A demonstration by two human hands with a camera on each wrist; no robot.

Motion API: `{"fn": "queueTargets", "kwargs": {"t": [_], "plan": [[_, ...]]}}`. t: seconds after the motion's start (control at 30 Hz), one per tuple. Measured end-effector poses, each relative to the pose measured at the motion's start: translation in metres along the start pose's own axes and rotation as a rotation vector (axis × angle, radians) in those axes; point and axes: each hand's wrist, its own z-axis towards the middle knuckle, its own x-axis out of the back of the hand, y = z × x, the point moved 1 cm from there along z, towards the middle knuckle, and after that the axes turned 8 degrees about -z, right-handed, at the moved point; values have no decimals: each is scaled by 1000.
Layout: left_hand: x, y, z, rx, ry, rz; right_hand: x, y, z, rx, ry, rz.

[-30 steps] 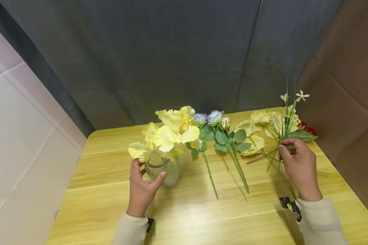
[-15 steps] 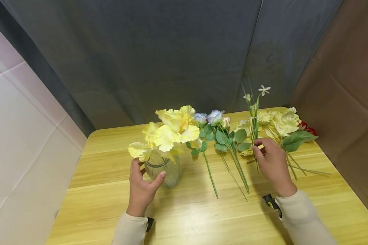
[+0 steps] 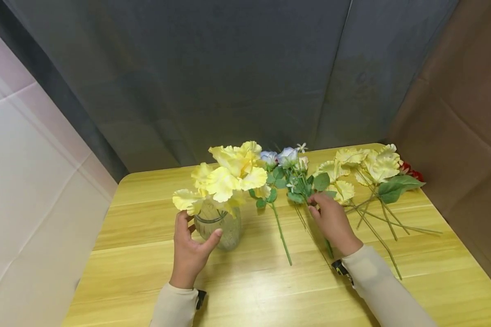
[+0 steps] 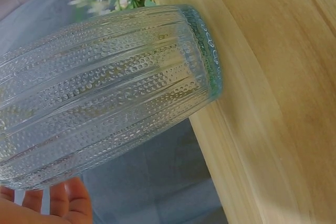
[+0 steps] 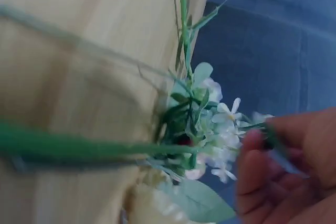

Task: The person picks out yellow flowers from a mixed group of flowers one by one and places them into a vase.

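Your left grip point(image 3: 191, 252), half spread, curves round the dimpled, ribbed glass vase point(image 3: 230, 236), ruffled yellow petals point(image 3: 222, 181) above it. At the vase's three o'clock, over the grained wooden desk point(image 3: 147, 268), your right grip point(image 3: 332, 222) pinches the thin spray point(image 3: 301, 148) with star-shaped white blossoms.

Vase point(image 4: 100, 93): top cut off, left wrist view; rim partly behind yellow petals point(image 3: 222, 185), head view.
Left hand point(image 3: 191, 254): cropped at the left wrist view's lower left corner.
Right hand point(image 3: 334, 223): cropped by the right wrist view's edge.
White sprig point(image 5: 229, 113): stem too thin to trace, head view.
Green stem point(image 5: 68, 144): blurred, right wrist view.
Red flower point(image 3: 412, 172): partly hidden.
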Motion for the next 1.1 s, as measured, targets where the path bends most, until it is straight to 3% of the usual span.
{"fn": "queueTargets", "kwargs": {"t": [0.17, 0.27, 0.53, 0.8, 0.97, 1.1], "plan": [[1, 6, 0, -1, -1, 21, -2, 8, -1, -97, -207, 70], [1, 7, 0, 2, 8, 18, 2, 12, -3, -119, -275, 70], [0, 4, 1, 4, 9, 8, 24, 38, -7, -155, -206, 21], [-1, 3, 0, 4, 12, 14, 58, 80, -8, -275, -156, -25], [1, -13, -1, 15, 14, 7, 64, 103, -10, -329, -175, -30], [4, -32, -2, 20, 15, 16, 62, 112, -6, -312, -198, -35]]}}
